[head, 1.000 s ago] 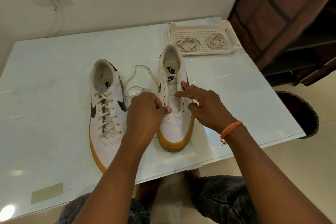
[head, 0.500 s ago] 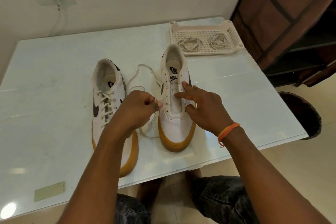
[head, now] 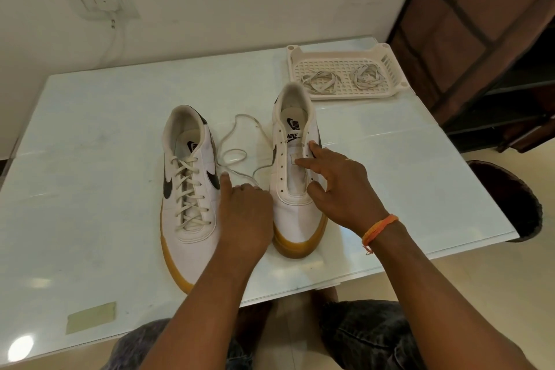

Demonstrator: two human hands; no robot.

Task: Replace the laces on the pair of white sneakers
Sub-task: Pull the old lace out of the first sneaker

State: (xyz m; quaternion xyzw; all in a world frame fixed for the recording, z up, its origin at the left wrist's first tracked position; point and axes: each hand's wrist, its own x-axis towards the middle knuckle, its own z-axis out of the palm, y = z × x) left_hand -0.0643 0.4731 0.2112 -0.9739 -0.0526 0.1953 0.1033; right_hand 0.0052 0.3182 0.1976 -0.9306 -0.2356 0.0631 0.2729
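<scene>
Gum-coloured rubber edges the soles of both sneakers, and the unlaced sneaker [head: 295, 177] serves as the landmark, lying toe toward the person on the pale table [head: 90, 189]. Nearest the camera, the left hand [head: 244, 213] sits just left of its toe, fingers curled under with the thumb out; it seems to have hold of the pulled-out lace [head: 237, 156], probably to draw it aside, but the knuckles hide the pinch, so I cannot tell for sure. The right hand [head: 339, 189] rests on the shoe's right flank, fingers spread and fairly straight, two fingertips on the eyelet row and tongue, most likely to steady it; it grips nothing. The loose lace loops on the table just left of the shoe. Further left stands the laced sneaker [head: 189, 189], its toe partly covered by the left forearm. Beyond the shoe's heel, to the right, a slotted tray [head: 387, 52] holds two coiled laces [head: 319, 82]; whether these are new or old is unclear.
</scene>
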